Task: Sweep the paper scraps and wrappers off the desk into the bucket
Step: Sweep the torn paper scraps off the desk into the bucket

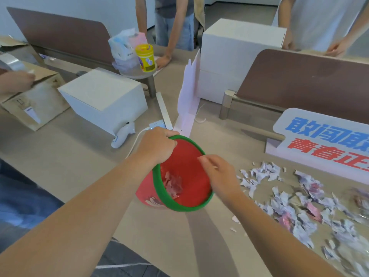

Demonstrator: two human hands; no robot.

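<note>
Right edge is cutting off the sign (319, 140). The paper scraps (295, 208) are running off right and bottom edges, blurring there. Tips of left hand (157, 144) fingers are hiding behind the bucket (185, 154) rim. Blur is smearing right hand (217, 176) fingertips, grip unclear. Top edge is cropping the standing people (173, 23).

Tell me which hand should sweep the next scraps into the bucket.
Right. The right hand hovers open over the red bucket, beside the paper scraps; the left hand grips its green rim.

Red bucket (185, 156) with green rim, tilted over the bench (79, 160), holds pink scraps (172, 183); torn white and pink paper scraps (295, 198) litter the right.
</note>
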